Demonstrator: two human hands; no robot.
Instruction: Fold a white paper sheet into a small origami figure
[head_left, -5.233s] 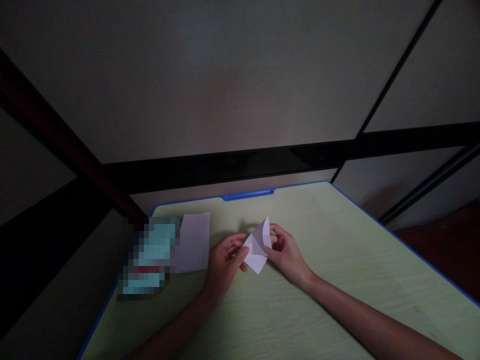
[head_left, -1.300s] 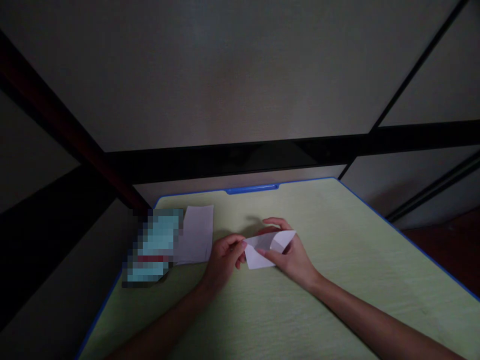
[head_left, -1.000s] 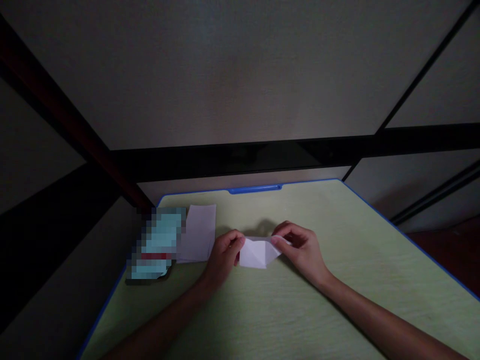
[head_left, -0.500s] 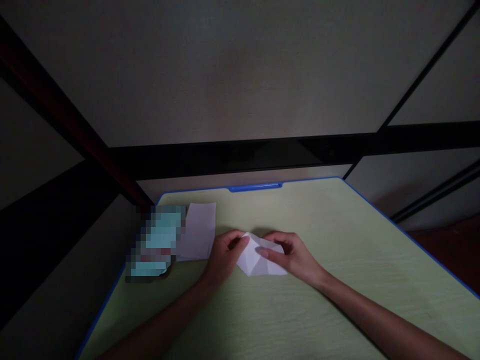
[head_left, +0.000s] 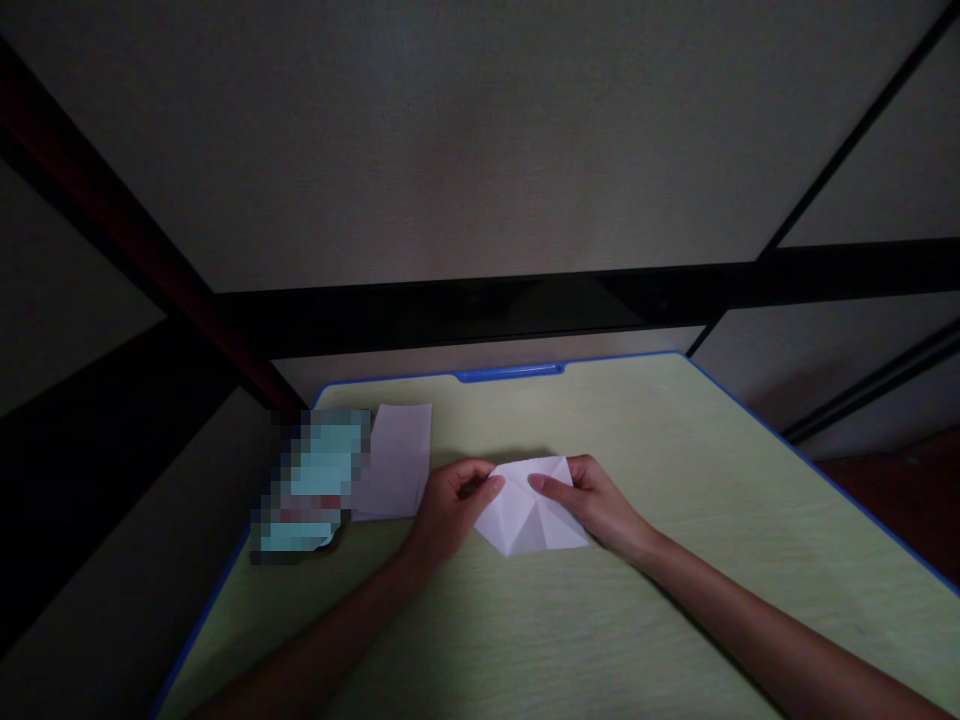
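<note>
A creased white paper (head_left: pixel 525 525) is held to the right of and nearer than the sheet stack (head_left: pixel 394 465), above or against the tabletop (head_left: pixel 712 600); contact cannot be confirmed. Its upper left edge is pinched by the left hand (head_left: pixel 444 512); its right side is gripped by the right hand (head_left: pixel 606 508), thumb laid across the face. The paper is judged light, thin and pliable, easily bent along its creases and torn if pulled; hold is best taken lightly at opposite edges. Left of the stack, a blurred pale-blue item (head_left: pixel 322 470) is noted; beyond it, rightward, a blue edge piece (head_left: pixel 510 373).
</note>
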